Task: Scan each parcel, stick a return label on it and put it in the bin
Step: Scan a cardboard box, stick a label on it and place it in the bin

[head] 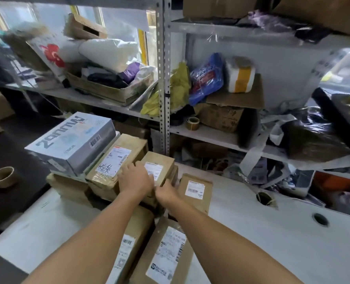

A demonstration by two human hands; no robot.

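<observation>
At the near edge of the white worktop two brown cardboard parcels lie flat side by side, labels up: the left near parcel partly under the left forearm, the right near parcel between the two arms. Past them, mid-worktop, both hands meet on the small brown parcel, which sits on top of other cartons. The left hand lies over its near left corner, fingers spread across the top and partly covering its white shipping label. The right hand is at its near right edge; its fingers are hidden, so I cannot tell whether they grip.

The parcel looks stiff, taped and probably light, so I would take it by its two opposite sides and keep the label uncovered for scanning.

Just right lies another labelled parcel; left, a larger taped carton and a grey printed box. Behind, metal shelving holds bags. No scanner or bin is in view.
</observation>
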